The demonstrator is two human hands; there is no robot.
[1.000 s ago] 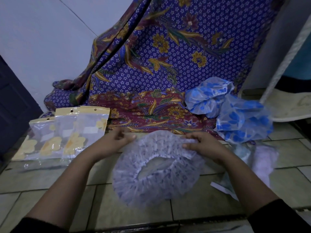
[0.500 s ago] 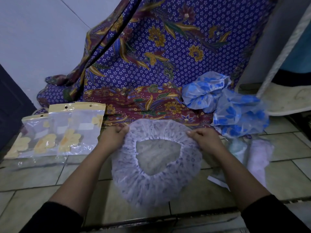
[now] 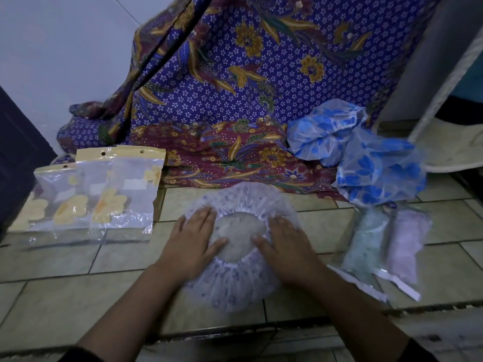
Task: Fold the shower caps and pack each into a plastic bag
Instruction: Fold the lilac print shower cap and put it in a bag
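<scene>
A moment ago both hands pinch the far edge of the white shower cap [image 3: 232,291] and hold it up a little. Now the pinch is gone. The cap lies flat on the tile floor [image 3: 78,283], just in front of the purple cloth [image 3: 261,87], near the cloth's middle. Its hole with the stretchy edge faces up.

The left hand [image 3: 194,240] rests flat on the left side of the cap. The right hand [image 3: 285,246] rests flat on the right side. The fingers of both hands are straight and spread, not curled round anything. They press down on the cap, and the thumbs reach in toward the hole.

I think this means the spreading part is done and the folding part is about to start. The cap looks round and smooth enough to fold, but no fold is made yet. The thin plastic may puff up again if the hands let go, so it likely needs a firm press.

The empty plastic bags [image 3: 115,194] with yellow flowers lie by the left front end of the cloth, well apart from the hands. Two blue shower caps [image 3: 366,163] sit crumpled on the cloth's right front end, not folded yet. In front of the cloth's right end, closer to the person, lie two packed bags [image 3: 386,241], one green and one pink. So some caps look done, and more wait.
</scene>
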